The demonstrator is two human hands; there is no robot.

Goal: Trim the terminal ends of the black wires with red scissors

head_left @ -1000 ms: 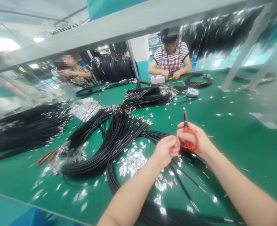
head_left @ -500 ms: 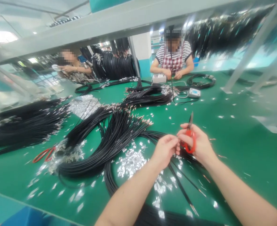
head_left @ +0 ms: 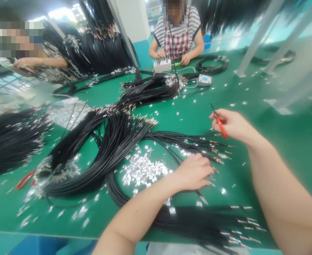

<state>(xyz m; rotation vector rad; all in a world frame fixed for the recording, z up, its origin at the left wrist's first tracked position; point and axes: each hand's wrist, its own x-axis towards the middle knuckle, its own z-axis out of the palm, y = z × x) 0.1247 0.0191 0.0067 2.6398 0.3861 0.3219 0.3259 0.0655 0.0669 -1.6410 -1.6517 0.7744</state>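
Note:
My right hand is raised above the right part of the green table, closed around scissors with red handles and dark blades pointing up and left. Lower down, palm facing the table, my left hand has its fingers bent over a black cable; a bare wire end sticks out past the fingertips. A bundle of black cables with stripped copper ends fans out just beyond that hand. Beside the left wrist lies a heap of small silvery foil scraps.
Thick black cable bundles curve across the table's middle, and another lies near the front edge. Red-handled scissors rest at left. A co-worker sits opposite near a small white device; another person works at left.
My hands were together at the scissors. Now the left hand has dropped toward the near cables, and the right has moved away to the right with the scissors. The view has tilted down.

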